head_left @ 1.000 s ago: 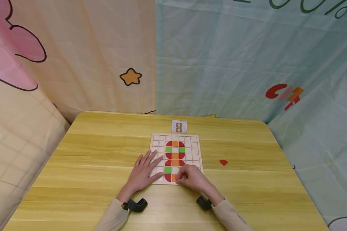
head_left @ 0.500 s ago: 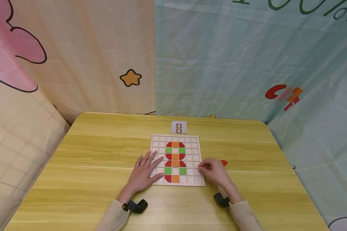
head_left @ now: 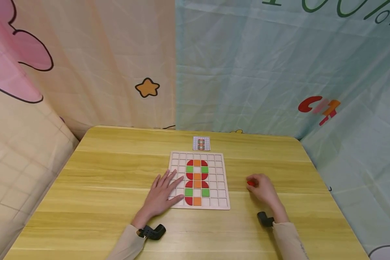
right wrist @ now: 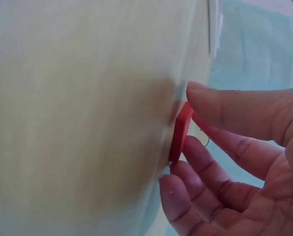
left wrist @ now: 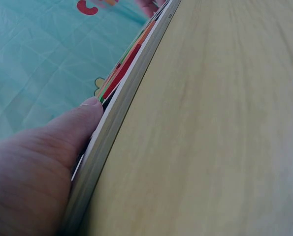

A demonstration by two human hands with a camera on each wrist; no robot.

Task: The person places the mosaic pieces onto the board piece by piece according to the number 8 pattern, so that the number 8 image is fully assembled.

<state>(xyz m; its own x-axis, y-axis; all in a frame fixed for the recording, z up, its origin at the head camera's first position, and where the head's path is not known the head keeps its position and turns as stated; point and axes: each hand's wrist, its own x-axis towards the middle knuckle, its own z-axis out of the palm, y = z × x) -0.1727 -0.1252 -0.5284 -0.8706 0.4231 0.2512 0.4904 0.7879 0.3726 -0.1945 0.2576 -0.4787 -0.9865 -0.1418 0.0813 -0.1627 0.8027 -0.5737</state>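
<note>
My left hand (head_left: 162, 190) lies with spread fingers on the left side of a white gridded board (head_left: 218, 187). In the left wrist view its thumb (left wrist: 75, 128) presses on top near the board's edge. To the right of the board, my right hand (head_left: 264, 189) pinches a red quarter-circle tile (right wrist: 179, 132) between thumb and fingertips, close over the table. Red tiles with rounded corners, orange squares (head_left: 197, 201) and green squares (head_left: 206, 192) form an 8-like figure on the board. At its lower right corner, beside the bottom orange square, the cell shows bare board.
A small pattern card (head_left: 201, 143) with a similar figure lies behind the board. The wooden table (head_left: 117, 162) reaches back to printed curtains (head_left: 234, 72). Black wrist cameras sit on both wrists.
My right hand has left the board's lower right, where a green square now shows, and moved right to the red tile, which it now pinches. The left hand has stayed in place.
</note>
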